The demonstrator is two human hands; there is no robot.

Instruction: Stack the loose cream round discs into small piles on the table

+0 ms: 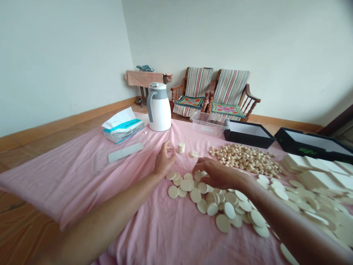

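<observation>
My left hand (164, 160) rests on the pink cloth (82, 180), its fingers curled in a pinch around a cream disc I can barely see. My right hand (217, 173) hovers palm down over a spread of flat cream round discs (220, 206), fingertips touching the top ones. A small stack of discs (181, 147) stands just beyond my left hand, with a single disc (194, 154) beside it. A pile of small tan bead-like pieces (245, 159) lies behind my right hand.
A white jug (158, 106), a tissue pack (123, 129) and a clear plastic lid (121, 154) are at the left. A clear tub (210, 123), two black boxes (249, 133) and white square stacks (317, 173) sit right. Two wooden chairs (215, 94) stand by the wall.
</observation>
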